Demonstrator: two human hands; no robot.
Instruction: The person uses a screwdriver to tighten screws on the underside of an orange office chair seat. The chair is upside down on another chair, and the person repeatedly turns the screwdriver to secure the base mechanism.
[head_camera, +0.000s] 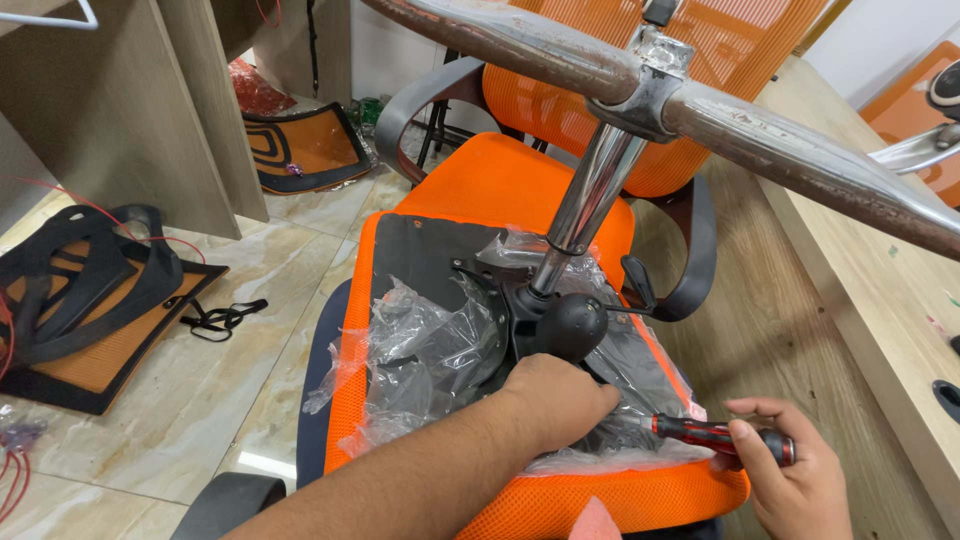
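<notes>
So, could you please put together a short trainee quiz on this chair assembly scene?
1. True or false: the right hand holds a screwdriver with a red and black handle.
2. Where does the left hand rest? A) on the chrome column B) on the plastic wrap by the black mechanism C) on the floor
3. What colour is the upturned seat's mesh?

Key: 1 true; 2 B; 3 orange.
</notes>
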